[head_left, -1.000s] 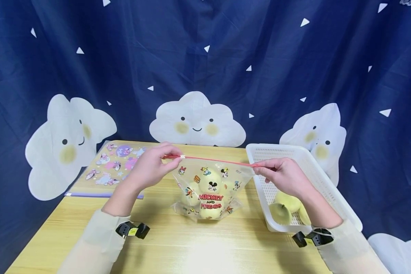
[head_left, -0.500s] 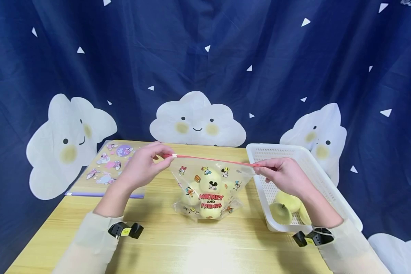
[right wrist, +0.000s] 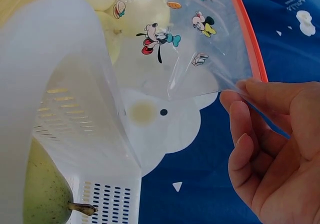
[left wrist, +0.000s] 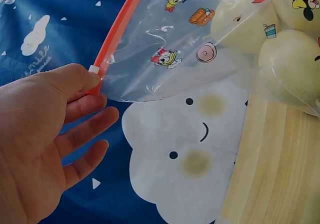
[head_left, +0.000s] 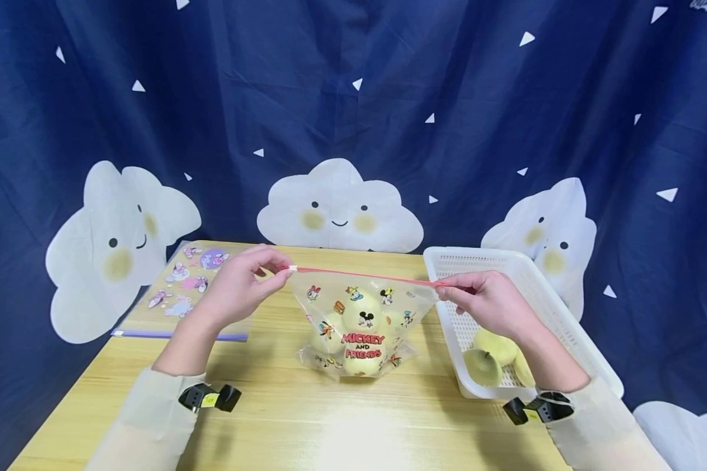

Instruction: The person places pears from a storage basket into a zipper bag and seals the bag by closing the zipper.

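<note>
Right, there stood the printed clear bag (head_left: 383,327) at the centre of the head view, pale yellow fruit (head_left: 353,317) inside, your left hand (head_left: 241,281) pinching its red zip strip (head_left: 362,275) beside the white slider (head_left: 292,268), other fingers apart. Across the strip, your right hand (head_left: 489,304) gripped the opposite corner between thumb and fingers! Over at the right sat the white basket (head_left: 471,250) holding more fruit (head_left: 482,367), while a purple-edged bag (head_left: 165,311) lay at the left on the wooden table (head_left: 294,418).

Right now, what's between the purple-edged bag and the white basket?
The Mickey and Friends zipper bag, with pale fruit inside; left hand and right hand pinch its red zipper. The head view shows it.
</note>
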The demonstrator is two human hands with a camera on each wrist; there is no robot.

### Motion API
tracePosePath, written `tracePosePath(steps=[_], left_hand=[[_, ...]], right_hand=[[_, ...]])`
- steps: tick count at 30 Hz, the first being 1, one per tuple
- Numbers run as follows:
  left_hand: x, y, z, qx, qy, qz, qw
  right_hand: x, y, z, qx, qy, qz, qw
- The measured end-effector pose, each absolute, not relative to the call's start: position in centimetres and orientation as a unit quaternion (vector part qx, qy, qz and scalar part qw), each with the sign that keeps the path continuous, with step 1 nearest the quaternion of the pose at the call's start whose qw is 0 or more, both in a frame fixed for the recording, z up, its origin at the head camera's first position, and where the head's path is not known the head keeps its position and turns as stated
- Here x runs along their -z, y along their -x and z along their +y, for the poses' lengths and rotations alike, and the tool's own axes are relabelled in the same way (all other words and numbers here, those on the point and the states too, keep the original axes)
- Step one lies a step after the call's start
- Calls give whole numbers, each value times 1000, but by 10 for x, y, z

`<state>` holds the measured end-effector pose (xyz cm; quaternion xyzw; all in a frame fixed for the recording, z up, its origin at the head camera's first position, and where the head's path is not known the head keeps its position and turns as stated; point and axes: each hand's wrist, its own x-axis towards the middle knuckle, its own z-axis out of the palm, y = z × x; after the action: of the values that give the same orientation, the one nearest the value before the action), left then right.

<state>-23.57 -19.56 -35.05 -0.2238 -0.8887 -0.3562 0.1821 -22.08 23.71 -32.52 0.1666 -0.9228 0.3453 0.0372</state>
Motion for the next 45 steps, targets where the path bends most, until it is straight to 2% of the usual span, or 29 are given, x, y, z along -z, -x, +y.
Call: tracePosePath(steps=[2,8,10,17,22,33,45], left_hand=[[351,237,-196,366,216,-891,159],[361,247,-198,393,195,-898,24],[366,250,-198,393,205,-897,6],[371,254,-194,413,228,-882,24],[370,258,-191,430,194,-881,17],[351,291,-176,480,107,-868,70],[335,349,-152,552,40,-830,68]], right_hand=[[324,221,237,-345,-166,-923,38],[321,222,236,-341,-160,-925,42],[320,222,235,-340,-155,-927,37],[319,226,233,-338,-134,-931,-13],[318,233,228,-322,-133,-936,-48],[298,268,219,-348,-82,-934,-1],[297,327,206,-351,-13,-936,22]])
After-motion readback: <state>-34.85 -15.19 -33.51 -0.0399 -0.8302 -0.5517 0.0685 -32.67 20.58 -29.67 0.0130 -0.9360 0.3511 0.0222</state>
